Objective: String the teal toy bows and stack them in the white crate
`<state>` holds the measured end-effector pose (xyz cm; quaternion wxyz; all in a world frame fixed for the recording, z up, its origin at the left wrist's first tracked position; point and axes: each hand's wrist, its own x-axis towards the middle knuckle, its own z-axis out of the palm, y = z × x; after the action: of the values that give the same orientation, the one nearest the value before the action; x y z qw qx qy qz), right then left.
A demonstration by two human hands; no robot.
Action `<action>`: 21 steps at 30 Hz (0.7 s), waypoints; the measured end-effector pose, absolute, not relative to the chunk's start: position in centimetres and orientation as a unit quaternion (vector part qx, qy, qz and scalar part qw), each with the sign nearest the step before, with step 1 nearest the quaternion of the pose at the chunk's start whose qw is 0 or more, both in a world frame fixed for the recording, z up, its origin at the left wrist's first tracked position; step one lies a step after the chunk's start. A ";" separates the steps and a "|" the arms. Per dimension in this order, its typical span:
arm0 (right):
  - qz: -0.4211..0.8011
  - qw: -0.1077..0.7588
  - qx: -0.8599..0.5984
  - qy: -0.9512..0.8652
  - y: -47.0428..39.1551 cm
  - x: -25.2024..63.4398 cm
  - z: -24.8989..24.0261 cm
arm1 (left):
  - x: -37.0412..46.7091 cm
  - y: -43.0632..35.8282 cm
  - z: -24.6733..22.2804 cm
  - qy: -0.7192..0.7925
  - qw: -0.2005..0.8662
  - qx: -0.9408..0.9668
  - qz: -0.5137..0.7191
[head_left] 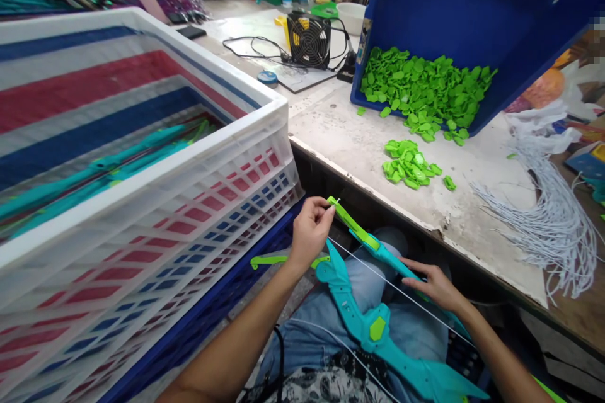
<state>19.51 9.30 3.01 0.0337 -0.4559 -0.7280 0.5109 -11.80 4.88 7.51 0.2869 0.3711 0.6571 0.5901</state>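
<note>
At the green tip of a teal toy bow [388, 258], my left hand [311, 231] is closed in a pinch, right where the white string [373, 269] meets the limb. My right hand [433, 285] grips the same bow farther along its teal body, fingers on top and thumb underneath. Across my lap lies a second teal toy bow [347, 308] with a green hexagonal piece [377, 329] at its middle and a green limb tip [269, 260]. The lower end of the held bow is partly hidden behind my right arm.
On the left stands a white crate [246, 138] with a striped liner, holding teal bows. A tipped blue bin [425, 6] spills green pieces [410, 164] onto the table [331, 132]. White strings [543, 214] lie at right; a small black fan [309, 41] stands behind.
</note>
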 end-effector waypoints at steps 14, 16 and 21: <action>0.214 0.255 -0.343 -0.878 10.2 10.3 7.9 | -10.8 4.6 6.7 0.707 0.214 0.401 0.541; 0.235 0.293 -0.298 -0.878 11.6 6.1 9.3 | -10.8 4.5 6.6 0.707 0.214 0.407 0.538; 0.266 0.299 -0.232 -0.887 13.7 0.7 10.3 | -11.1 4.5 6.4 0.700 0.217 0.415 0.539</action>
<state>0.67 13.67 10.27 0.2991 -0.2315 -0.8868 0.2658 -11.07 4.47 6.37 0.2170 0.4145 0.7004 0.5390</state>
